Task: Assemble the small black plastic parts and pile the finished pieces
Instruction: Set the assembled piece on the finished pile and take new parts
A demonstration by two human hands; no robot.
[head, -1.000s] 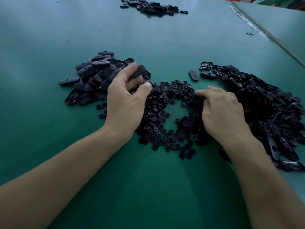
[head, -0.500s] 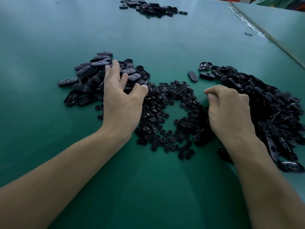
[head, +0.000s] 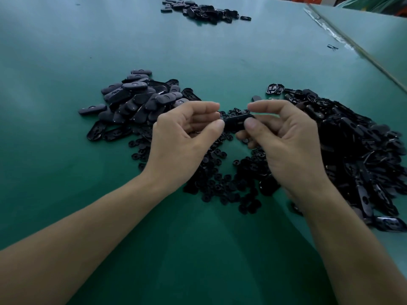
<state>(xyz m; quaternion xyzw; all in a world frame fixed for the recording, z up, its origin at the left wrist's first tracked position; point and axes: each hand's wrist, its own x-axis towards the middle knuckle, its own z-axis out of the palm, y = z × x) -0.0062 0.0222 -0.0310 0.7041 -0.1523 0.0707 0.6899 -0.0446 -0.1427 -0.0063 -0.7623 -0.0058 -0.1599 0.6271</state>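
Your left hand [head: 182, 139] and right hand [head: 288, 139] pinched one oval black part [head: 236, 122] between them, each gripping an end with thumb and fingers, over the heap of small round pieces [head: 220, 186]. The pile of closed ovals [head: 136, 100] lay to the left and the open shells [head: 363, 148] to the right. Another pile [head: 202, 11] sat far off on the green table [head: 66, 51].

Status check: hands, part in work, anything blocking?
Left hand and right hand both pinch one oblong black part, above the small round parts. Closed pieces piled left, open shells right. Nothing blocking.
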